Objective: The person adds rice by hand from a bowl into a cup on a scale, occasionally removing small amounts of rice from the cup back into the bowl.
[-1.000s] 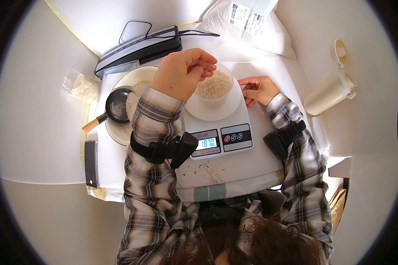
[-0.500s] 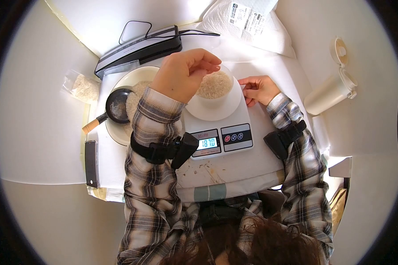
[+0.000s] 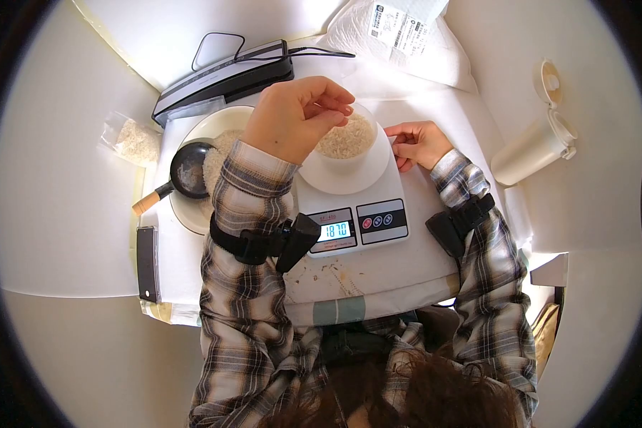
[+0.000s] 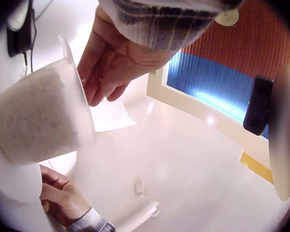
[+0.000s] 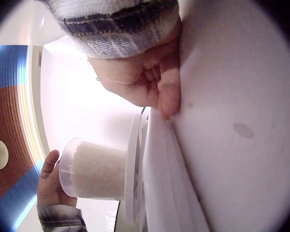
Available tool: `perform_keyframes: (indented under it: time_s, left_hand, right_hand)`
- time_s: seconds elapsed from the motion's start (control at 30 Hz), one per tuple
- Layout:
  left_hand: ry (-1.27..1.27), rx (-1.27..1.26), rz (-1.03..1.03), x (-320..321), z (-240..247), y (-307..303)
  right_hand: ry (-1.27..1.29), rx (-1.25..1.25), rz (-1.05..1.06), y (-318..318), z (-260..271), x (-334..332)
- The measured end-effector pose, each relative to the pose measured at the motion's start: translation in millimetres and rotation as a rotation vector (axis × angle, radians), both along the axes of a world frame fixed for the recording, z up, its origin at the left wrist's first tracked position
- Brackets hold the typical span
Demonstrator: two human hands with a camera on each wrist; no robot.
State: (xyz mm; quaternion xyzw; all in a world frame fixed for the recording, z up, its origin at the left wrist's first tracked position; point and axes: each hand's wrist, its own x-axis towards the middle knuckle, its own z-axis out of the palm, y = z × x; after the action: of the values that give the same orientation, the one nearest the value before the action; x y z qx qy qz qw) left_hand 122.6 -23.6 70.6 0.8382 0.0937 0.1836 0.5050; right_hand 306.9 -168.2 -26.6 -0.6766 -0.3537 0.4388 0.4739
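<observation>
A clear cup of rice (image 3: 349, 140) stands on the round white platform of a kitchen scale (image 3: 386, 189), whose display reads 187.0. My left hand (image 3: 284, 123) hangs above the cup's left side, thumb and fingers bent together. In the left wrist view, a tiny pale speck shows at the fingertips of my left hand (image 4: 118, 63), just over the cup's rim (image 4: 82, 92). Low at the scale's right edge, my right hand (image 3: 419, 145) rests with loosely bent fingers. The right wrist view has my right hand (image 5: 144, 79) near the scale's side (image 5: 159, 159), holding nothing visible.
Left of the scale, a large bowl (image 3: 189, 220) holds loose rice and a black scoop (image 3: 188, 171). A bagged portion of rice (image 3: 137, 143) lies farther left. Behind are a black-and-silver appliance (image 3: 225, 80) and a large white bag (image 3: 406, 50). A cream bottle (image 3: 531, 151) is at right.
My left hand's fingers have shifted slightly against the thumb above the cup. The right hand stays at the scale's edge, and the display reading is the same.
</observation>
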Motion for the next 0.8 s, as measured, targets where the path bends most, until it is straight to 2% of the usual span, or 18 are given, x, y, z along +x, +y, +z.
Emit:
perform_keyframes:
  time_s: [0.1,0.7,0.8]
  left_hand:
    - [-0.009,-0.055,-0.010,-0.2,-0.4,0.3]
    - [0.036,0.075,0.053,-1.0,2.5,0.3]
    - [-0.016,0.084,0.035,-1.2,-0.1,3.1]
  right_hand:
    - [0.004,0.004,0.001,-0.1,-0.7,0.2]
    - [-0.008,-0.007,-0.004,0.2,1.8,-1.7]
    - [-0.009,-0.006,-0.002,-0.1,2.1,-1.8]
